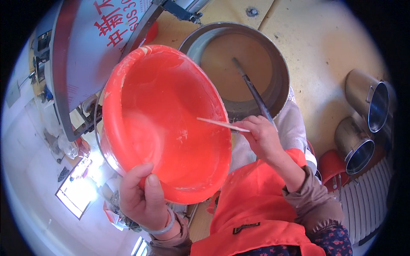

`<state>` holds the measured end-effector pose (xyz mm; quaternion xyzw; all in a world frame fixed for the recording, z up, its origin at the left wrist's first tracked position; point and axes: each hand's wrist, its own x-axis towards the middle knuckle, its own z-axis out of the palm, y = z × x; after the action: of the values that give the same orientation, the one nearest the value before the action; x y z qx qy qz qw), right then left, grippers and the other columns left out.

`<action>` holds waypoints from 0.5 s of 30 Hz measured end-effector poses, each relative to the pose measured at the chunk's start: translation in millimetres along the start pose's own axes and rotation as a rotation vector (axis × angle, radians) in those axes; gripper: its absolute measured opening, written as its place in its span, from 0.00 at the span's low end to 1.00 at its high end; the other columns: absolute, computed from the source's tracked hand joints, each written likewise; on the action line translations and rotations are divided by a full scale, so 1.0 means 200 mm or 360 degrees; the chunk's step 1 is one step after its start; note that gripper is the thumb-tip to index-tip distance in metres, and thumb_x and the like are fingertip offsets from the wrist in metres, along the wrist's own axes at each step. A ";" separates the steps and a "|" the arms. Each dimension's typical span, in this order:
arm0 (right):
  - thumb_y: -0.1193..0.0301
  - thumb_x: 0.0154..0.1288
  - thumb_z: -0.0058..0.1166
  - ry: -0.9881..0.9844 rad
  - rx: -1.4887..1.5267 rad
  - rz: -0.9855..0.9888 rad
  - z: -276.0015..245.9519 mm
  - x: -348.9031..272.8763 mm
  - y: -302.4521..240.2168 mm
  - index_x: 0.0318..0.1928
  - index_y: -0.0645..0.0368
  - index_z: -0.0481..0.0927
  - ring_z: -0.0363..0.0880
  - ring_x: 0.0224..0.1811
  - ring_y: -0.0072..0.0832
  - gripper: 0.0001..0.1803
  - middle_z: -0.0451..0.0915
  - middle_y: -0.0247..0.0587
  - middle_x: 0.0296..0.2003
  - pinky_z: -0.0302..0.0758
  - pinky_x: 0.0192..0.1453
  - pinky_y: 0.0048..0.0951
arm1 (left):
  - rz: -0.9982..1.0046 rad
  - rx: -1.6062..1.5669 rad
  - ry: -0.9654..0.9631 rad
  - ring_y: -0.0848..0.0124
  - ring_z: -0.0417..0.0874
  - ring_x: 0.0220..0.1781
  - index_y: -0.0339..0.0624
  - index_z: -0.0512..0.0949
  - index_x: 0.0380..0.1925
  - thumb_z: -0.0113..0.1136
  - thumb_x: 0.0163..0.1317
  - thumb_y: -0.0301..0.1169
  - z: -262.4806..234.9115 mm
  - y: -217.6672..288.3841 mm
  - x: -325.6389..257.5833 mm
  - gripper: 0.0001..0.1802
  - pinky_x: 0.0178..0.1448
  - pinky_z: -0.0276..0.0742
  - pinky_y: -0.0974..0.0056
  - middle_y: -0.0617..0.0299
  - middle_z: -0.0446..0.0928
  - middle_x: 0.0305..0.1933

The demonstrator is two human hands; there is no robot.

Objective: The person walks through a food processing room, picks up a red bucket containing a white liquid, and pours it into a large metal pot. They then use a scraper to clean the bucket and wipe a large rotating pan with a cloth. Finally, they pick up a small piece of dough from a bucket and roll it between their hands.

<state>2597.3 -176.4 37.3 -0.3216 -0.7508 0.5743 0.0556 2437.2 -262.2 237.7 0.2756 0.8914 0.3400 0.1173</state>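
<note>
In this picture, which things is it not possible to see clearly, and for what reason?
Head view: underside of the red basin, facing away.
Head view: bottom inside the large pot, covered by brown liquid.
Head view: what lies beyond the larger bright window, washed out by glare.
Head view: rest of the left sleeve, cut off by the lower edge.

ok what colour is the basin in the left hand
The basin in the left hand is bright red, seen best in the head view.
</note>
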 end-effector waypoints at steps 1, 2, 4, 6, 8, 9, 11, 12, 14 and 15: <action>0.74 0.56 0.55 0.0116 -0.0042 0.0028 0.03 0.00 0.02 0.36 0.53 0.82 0.76 0.36 0.42 0.07 0.77 0.41 0.29 0.72 0.39 0.40 | -0.0006 -0.0043 -0.0023 0.75 0.76 0.36 0.30 0.76 0.40 0.54 0.58 0.20 0.00 0.00 0.00 0.10 0.43 0.71 0.73 0.57 0.78 0.38; 0.74 0.56 0.55 0.0181 -0.0046 0.0039 0.07 0.04 0.05 0.36 0.55 0.81 0.76 0.36 0.43 0.07 0.77 0.42 0.30 0.72 0.39 0.39 | -0.0013 -0.0059 -0.0021 0.75 0.75 0.36 0.30 0.76 0.40 0.54 0.58 0.20 0.00 0.00 0.00 0.10 0.43 0.70 0.73 0.57 0.78 0.38; 0.74 0.57 0.55 0.0328 -0.0045 0.0064 0.13 0.18 0.14 0.36 0.58 0.80 0.76 0.35 0.43 0.06 0.77 0.43 0.30 0.72 0.40 0.38 | -0.0045 -0.0095 -0.0063 0.75 0.75 0.35 0.29 0.76 0.40 0.54 0.58 0.19 0.00 0.01 -0.01 0.10 0.42 0.70 0.73 0.58 0.77 0.37; 0.73 0.58 0.55 0.0302 -0.0119 0.0227 0.19 0.38 0.22 0.37 0.59 0.80 0.77 0.36 0.45 0.06 0.79 0.45 0.32 0.73 0.40 0.37 | -0.0098 -0.0134 -0.0152 0.76 0.75 0.35 0.29 0.76 0.40 0.54 0.57 0.19 0.00 0.03 -0.03 0.10 0.42 0.70 0.73 0.58 0.77 0.36; 0.72 0.60 0.54 0.0436 0.0165 0.0315 0.20 0.56 0.29 0.39 0.57 0.80 0.78 0.36 0.45 0.07 0.80 0.48 0.33 0.74 0.40 0.38 | -0.0002 -0.0053 -0.0118 0.75 0.75 0.35 0.29 0.76 0.40 0.53 0.57 0.18 0.02 0.02 -0.04 0.10 0.42 0.70 0.73 0.59 0.77 0.36; 0.70 0.61 0.53 0.0433 0.0357 0.0401 0.22 0.64 0.30 0.40 0.56 0.80 0.79 0.37 0.46 0.08 0.80 0.49 0.33 0.74 0.41 0.38 | 0.0056 -0.0001 -0.0098 0.75 0.75 0.35 0.29 0.76 0.40 0.53 0.57 0.18 0.03 0.02 -0.04 0.10 0.42 0.71 0.73 0.59 0.77 0.36; 0.67 0.62 0.52 0.0512 0.0782 0.0388 0.25 0.72 0.32 0.41 0.55 0.80 0.80 0.39 0.46 0.10 0.81 0.51 0.35 0.74 0.41 0.39 | 0.0105 0.0138 -0.0038 0.75 0.75 0.35 0.29 0.76 0.40 0.52 0.57 0.18 0.03 0.01 -0.03 0.10 0.42 0.70 0.73 0.59 0.77 0.36; 0.66 0.62 0.52 0.0497 0.0511 0.0450 0.27 0.73 0.33 0.43 0.55 0.80 0.80 0.39 0.46 0.11 0.81 0.51 0.36 0.75 0.42 0.40 | 0.0120 0.0256 0.0036 0.75 0.75 0.34 0.29 0.76 0.39 0.52 0.57 0.18 0.03 0.01 -0.03 0.10 0.42 0.70 0.73 0.59 0.77 0.36; 0.65 0.62 0.50 0.0448 0.0020 0.0528 0.30 0.69 0.35 0.45 0.56 0.80 0.81 0.40 0.46 0.14 0.81 0.52 0.37 0.75 0.42 0.41 | 0.0070 0.0081 0.0042 0.75 0.75 0.35 0.29 0.75 0.39 0.51 0.57 0.18 0.02 0.01 -0.02 0.09 0.43 0.70 0.73 0.59 0.76 0.36; 0.66 0.62 0.49 -0.0047 -0.0271 0.0584 0.32 0.66 0.37 0.46 0.56 0.80 0.81 0.40 0.47 0.14 0.81 0.53 0.38 0.75 0.43 0.42 | 0.0031 0.0018 0.0075 0.75 0.75 0.35 0.29 0.75 0.39 0.51 0.58 0.18 0.02 0.01 -0.02 0.09 0.43 0.70 0.73 0.59 0.76 0.36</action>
<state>2495.3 -147.9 -88.1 -0.4480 -0.7262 0.5139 -0.0884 2443.1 -261.7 236.6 0.2770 0.8931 0.3424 0.0913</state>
